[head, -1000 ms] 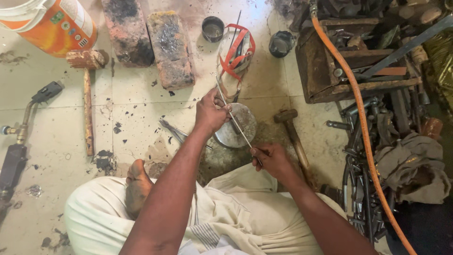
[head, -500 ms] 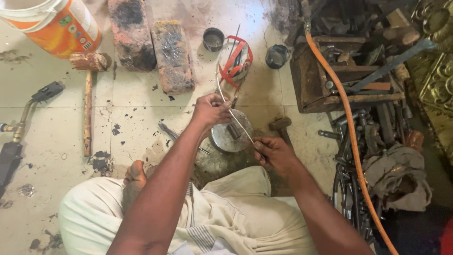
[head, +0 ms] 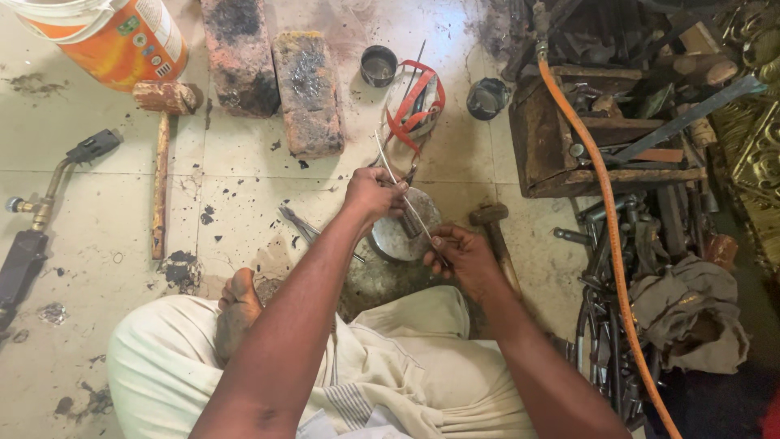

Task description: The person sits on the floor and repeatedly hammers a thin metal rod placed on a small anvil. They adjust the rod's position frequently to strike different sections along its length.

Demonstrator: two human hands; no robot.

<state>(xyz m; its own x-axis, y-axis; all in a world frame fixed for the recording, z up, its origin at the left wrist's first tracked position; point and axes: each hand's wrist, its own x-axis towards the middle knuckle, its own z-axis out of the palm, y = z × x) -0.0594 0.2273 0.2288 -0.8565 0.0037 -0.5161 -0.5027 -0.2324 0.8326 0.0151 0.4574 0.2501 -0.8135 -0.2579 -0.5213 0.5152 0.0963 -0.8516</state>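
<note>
Both hands grip one thin metal rod (head: 404,195): left hand (head: 372,195) closed around its upper stretch, fingers curled tight; right hand (head: 461,254) pinching the lower end between thumb and fingertips. Rod runs on a slant from upper left to lower right, its free tip standing above the left fist toward the red-handled snips (head: 416,106).

Rod sits directly over a round steel block (head: 398,232) on the floor, just in front of the person's knees. Cannot tell whether rod touches the block or hovers over it.

Progress, as a judgement: rod looks mostly straight, with no clear bend, cut or joint visible, so the shaping seems at an early or middle stage. Hammer (head: 496,236) lies just right of the block, beside the right hand, not held. Thin tongs (head: 305,226) lie left of the block, also idle. Gas torch (head: 36,219) lies well apart at far left, unlit as far as shows.

Outward: two scorched bricks (head: 276,73), a wooden mallet (head: 162,154), two small dark cups (head: 379,65), an orange bucket (head: 114,41), an orange hose (head: 601,211) and a wooden tool crate (head: 585,138).
</note>
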